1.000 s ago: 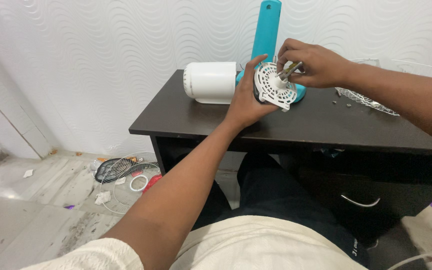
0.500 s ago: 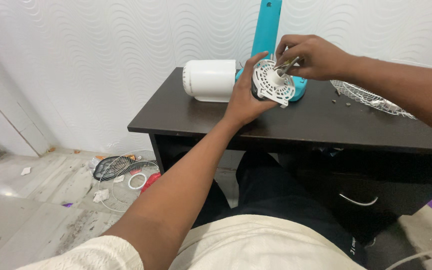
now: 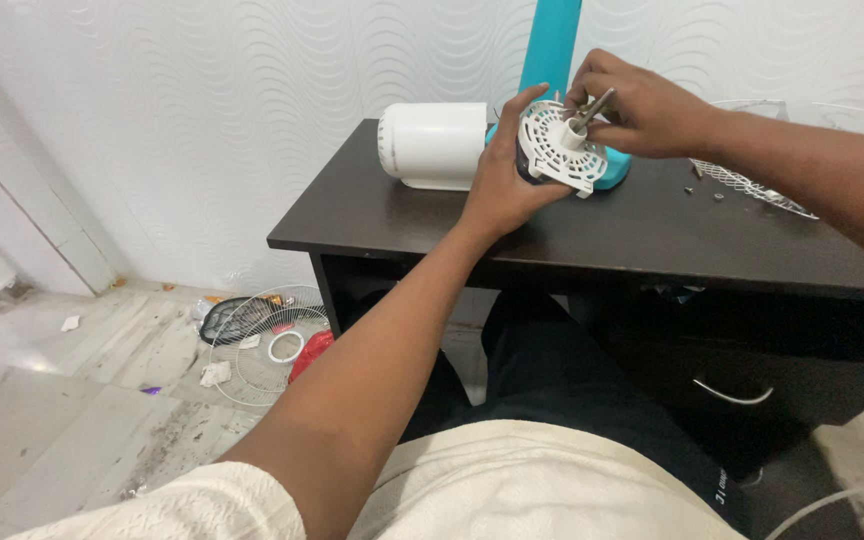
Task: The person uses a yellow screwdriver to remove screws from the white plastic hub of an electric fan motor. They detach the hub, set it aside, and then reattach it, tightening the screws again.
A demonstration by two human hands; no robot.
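Above the dark wooden desk (image 3: 592,235), the left hand (image 3: 505,185) gripped the white slotted plastic motor plate (image 3: 556,146) from behind. The right hand (image 3: 642,105) pinched its metal shaft (image 3: 592,108). Beside the plate lay a white cylindrical housing (image 3: 434,145) and a turquoise plastic stand (image 3: 552,45).

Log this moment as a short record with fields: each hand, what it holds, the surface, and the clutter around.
left hand: grips the white vented motor cover from behind
right hand: pinches a metal shaft at the cover's hub
surface: dark desk
behind cover: white cylindrical housing lying on its side; teal stand upright
desk right: wire fan guard, small screws
floor: second wire guard
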